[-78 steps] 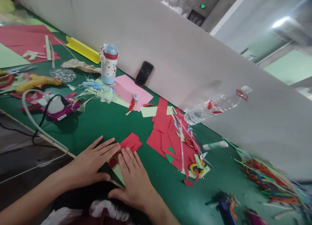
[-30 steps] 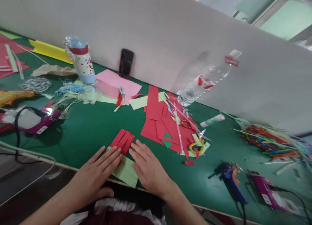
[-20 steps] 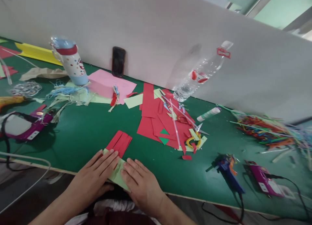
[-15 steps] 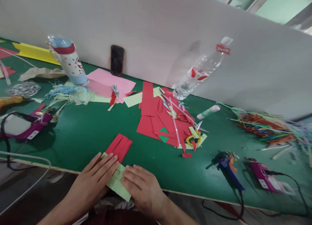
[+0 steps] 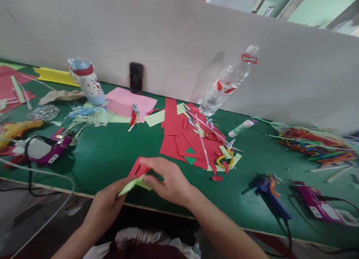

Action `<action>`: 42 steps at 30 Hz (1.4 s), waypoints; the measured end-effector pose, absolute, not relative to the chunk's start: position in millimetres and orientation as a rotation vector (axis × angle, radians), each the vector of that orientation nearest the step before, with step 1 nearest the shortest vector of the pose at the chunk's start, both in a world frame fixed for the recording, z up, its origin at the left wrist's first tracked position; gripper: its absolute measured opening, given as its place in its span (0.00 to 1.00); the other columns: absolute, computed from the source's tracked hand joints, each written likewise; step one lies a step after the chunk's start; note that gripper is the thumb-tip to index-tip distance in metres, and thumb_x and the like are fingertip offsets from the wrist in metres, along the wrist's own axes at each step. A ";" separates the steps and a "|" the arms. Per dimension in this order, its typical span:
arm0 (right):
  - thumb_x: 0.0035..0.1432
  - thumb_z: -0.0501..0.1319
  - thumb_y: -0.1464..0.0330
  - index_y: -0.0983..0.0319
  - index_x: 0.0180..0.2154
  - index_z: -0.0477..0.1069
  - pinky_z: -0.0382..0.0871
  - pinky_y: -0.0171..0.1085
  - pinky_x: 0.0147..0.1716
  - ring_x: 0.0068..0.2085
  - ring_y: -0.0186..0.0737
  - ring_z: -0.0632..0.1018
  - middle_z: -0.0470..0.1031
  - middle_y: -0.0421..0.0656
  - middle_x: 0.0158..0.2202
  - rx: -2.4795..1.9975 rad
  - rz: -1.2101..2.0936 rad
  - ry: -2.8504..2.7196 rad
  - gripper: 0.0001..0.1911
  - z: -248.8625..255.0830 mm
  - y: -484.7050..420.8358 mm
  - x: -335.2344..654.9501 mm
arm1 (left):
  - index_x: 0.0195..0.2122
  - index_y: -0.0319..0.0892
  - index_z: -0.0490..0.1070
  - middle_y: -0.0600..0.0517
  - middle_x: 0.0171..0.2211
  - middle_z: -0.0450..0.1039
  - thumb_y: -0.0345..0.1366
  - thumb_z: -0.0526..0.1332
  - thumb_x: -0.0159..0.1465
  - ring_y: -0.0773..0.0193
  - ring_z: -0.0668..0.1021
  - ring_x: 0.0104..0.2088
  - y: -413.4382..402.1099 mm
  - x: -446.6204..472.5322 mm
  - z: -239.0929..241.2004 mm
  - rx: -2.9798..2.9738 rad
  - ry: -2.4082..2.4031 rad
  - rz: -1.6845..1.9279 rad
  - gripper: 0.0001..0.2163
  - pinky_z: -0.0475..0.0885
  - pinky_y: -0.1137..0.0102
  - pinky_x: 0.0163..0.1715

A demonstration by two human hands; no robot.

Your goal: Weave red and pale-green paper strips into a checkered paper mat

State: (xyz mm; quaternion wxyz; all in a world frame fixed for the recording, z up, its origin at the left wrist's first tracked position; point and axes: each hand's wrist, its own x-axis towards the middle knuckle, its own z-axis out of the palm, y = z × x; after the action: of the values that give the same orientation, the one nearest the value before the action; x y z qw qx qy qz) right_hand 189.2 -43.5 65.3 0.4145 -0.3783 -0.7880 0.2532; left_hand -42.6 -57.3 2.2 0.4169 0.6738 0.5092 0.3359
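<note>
Both of my hands hold a folded piece of red and light green paper (image 5: 134, 176) lifted off the near edge of the green table (image 5: 112, 154). My left hand (image 5: 108, 203) pinches the light green part from below. My right hand (image 5: 168, 180) is closed over the top of the piece, its fingers curled round the red strips. The hands are slightly blurred by motion.
A heap of red paper scraps (image 5: 185, 139) with scissors (image 5: 224, 158) lies beyond my hands. A leaning plastic bottle (image 5: 227, 83), a glue stick (image 5: 241, 128), a phone (image 5: 136, 77), a spotted flask (image 5: 86, 81), pink paper (image 5: 126, 101), glue guns (image 5: 269, 191) and coloured sticks (image 5: 314, 143) surround them.
The hands were pressing the paper flat on the table edge; now they have picked it up and hold it above the table. The camera view shifted slightly.
</note>
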 end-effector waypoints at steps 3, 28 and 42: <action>0.68 0.55 0.62 0.57 0.56 0.66 0.73 0.41 0.48 0.51 0.41 0.77 0.76 0.48 0.52 -1.109 0.864 -1.550 0.17 70.5 -33.7 198.6 | 0.41 0.41 0.80 0.49 0.37 0.83 0.41 0.65 0.60 0.53 0.83 0.41 -48.7 -38.8 28.4 1.313 1.361 0.930 0.12 0.78 0.66 0.43; 0.49 0.73 0.58 0.60 0.39 0.76 0.72 0.37 0.28 0.32 0.41 0.79 0.81 0.41 0.34 -1.017 1.508 -0.492 0.18 41.0 -41.8 134.8 | 0.45 0.40 0.79 0.46 0.42 0.82 0.39 0.73 0.54 0.56 0.83 0.41 -42.8 1.2 53.0 0.391 1.000 1.045 0.18 0.79 0.68 0.41; 0.53 0.70 0.60 0.61 0.42 0.76 0.74 0.46 0.50 0.45 0.48 0.81 0.82 0.45 0.41 -1.068 1.413 -0.572 0.17 32.0 -41.8 128.5 | 0.46 0.40 0.77 0.46 0.40 0.83 0.35 0.75 0.49 0.49 0.84 0.40 -27.3 -13.8 48.5 0.372 0.998 1.023 0.22 0.80 0.63 0.37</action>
State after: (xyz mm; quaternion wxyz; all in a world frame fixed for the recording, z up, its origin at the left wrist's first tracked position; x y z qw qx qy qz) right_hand 128.5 -41.8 32.0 0.5973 -0.4602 -0.2465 0.6089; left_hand -13.8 -27.3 48.5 0.7396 0.1695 0.4547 0.4664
